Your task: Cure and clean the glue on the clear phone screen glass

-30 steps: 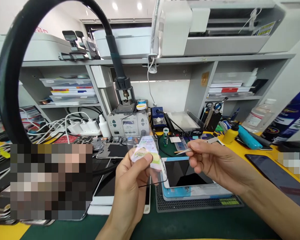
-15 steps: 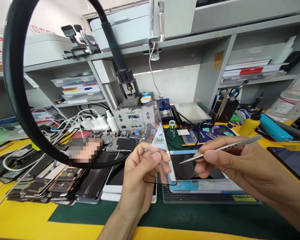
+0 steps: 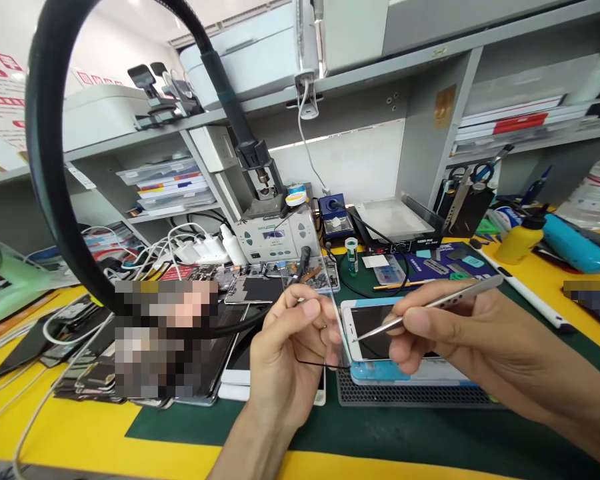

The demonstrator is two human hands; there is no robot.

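Observation:
My left hand [image 3: 293, 353] is closed on a thin clear glass panel [image 3: 340, 327] with a dark lower edge, tilted nearly edge-on to me. Steel tweezers [image 3: 455, 294] rest between the thumb and fingers of my right hand [image 3: 450, 327], their tips pointing left. Below the tips a white-framed phone [image 3: 349, 320] with a dark screen lies flat; I cannot tell whether the tips touch it. A light blue box [image 3: 405, 373] supports the phone, on a grey perforated mat [image 3: 380, 396]. My right hand hides the phone's right part.
Stacked phones and phone parts [image 3: 217, 353] lie at left, partly blurred out. A thick black hose [image 3: 50, 167] loops over them from the grey control unit [image 3: 275, 237]. At right are a yellow bottle [image 3: 520, 240] and a white pen-like stick [image 3: 530, 293].
The glass panel has turned more edge-on in my left hand. The tweezer tips have moved slightly left and down, towards the phone's left end. The whole view has shifted a little.

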